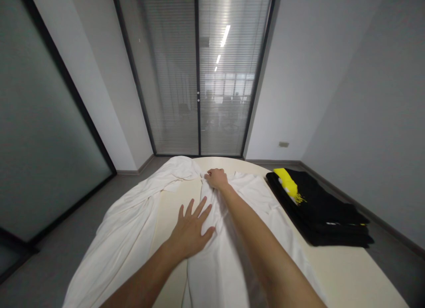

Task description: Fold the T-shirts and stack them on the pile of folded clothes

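A white cloth (212, 272), soft like a garment, lies lengthwise over the table in front of me, with wrinkles along its upper part. My right hand (217, 179) reaches to its far end, fingers curled closed on the fabric near the left corner. Nearer to me, my left hand (192, 226) has its fingers spread; it is over the cloth's left edge and the bare strip of table, holding nothing. Whether its palm presses down is hard to tell. Left of that strip lies more white cloth (129, 228), loosely bunched toward the far end.
A stack of folded black clothes (328, 206) with a yellow print on top sits at the right on the cream table (352, 272), whose far edge is rounded. Beyond stand a glass partition with blinds (172, 86) and grey-white walls.
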Motion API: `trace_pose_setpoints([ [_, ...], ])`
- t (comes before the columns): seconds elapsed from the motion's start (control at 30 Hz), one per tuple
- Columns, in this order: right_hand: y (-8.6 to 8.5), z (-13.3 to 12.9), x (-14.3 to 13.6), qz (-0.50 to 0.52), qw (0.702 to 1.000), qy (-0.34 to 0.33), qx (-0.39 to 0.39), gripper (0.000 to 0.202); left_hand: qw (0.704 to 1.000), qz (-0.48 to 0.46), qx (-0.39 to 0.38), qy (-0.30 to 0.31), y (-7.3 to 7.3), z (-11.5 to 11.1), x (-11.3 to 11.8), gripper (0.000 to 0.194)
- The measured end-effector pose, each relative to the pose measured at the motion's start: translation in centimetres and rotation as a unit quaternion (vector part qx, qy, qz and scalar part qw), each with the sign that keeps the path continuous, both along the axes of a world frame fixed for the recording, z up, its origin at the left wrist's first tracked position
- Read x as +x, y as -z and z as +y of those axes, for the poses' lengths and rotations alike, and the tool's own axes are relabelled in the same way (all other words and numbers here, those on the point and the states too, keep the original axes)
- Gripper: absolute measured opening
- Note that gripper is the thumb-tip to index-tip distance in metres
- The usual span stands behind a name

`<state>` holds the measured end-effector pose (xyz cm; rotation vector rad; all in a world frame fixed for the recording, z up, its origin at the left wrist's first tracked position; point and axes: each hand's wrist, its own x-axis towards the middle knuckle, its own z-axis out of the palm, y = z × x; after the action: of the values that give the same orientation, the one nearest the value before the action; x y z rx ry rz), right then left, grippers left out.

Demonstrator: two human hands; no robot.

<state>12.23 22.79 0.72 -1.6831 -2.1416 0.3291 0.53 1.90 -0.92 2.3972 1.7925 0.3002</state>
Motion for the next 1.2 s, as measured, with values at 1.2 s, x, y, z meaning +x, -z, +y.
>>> trace_pose_setpoints([
  [1.2, -0.9, -1.4, 2.7, -0.005, 0.999, -0.011, 0.030, 0.041, 0.998, -0.019, 0.009, 0.057, -0.1, 0.1, -0.4, 0.057],
])
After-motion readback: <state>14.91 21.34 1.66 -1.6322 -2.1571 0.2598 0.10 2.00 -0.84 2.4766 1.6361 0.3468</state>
